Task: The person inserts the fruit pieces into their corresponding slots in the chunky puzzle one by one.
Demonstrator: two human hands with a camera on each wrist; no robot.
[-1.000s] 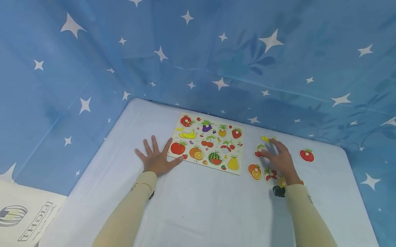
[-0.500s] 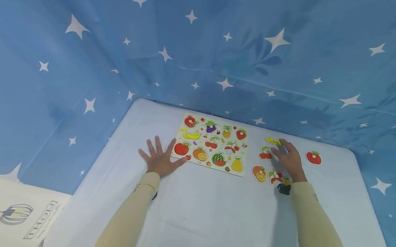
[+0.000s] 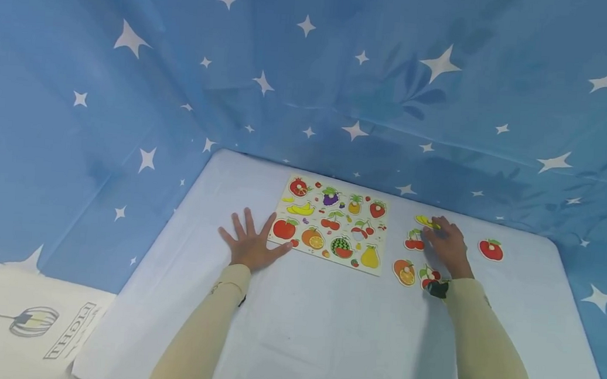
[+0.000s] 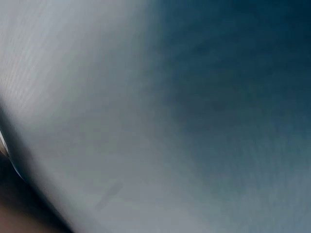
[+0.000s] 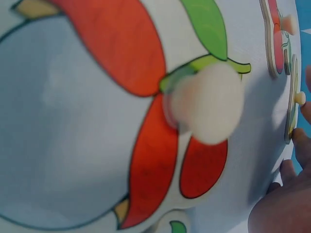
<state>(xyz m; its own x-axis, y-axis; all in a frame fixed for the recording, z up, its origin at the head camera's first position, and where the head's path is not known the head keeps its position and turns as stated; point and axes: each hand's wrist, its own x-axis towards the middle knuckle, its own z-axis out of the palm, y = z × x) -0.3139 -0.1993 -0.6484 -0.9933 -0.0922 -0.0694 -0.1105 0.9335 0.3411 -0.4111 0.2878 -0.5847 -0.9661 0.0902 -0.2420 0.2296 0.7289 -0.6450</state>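
Left hand (image 3: 251, 246): flat on the white table (image 3: 315, 331), fingers spread & straight, gripping nothing; thumb tip touches the left edge of the pale rectangular wooden fruit-puzzle board (image 3: 332, 225), apparently steadying it. Left wrist view: blur only, no info.

Board: lies near the table's far edge, printed fruit shapes across 2 rows; whether the recesses are filled or bare cannot be told at this size.

Loose pcs, right of board: orange-slice piece (image 3: 404, 272), red cherry piece (image 3: 414, 240), yellow banana piece (image 3: 424, 221), a red-and-white fruit piece (image 3: 428, 276) partly under the wrist. Right wrist view shows that piece close up, with a pale round peg knob (image 5: 208, 103).

Right hand (image 3: 450, 248): palm down over the loose pcs, fingertips at the banana & cherry pieces. Fingers look bent, but whether they pinch a knob cannot be told.

Red apple piece (image 3: 491, 249): alone, well apart to the right.

Judgement: step in hand = selecting a loose piece. Next move calls for a firm pinch on 1 knob, lift, carry left to the matching recess.
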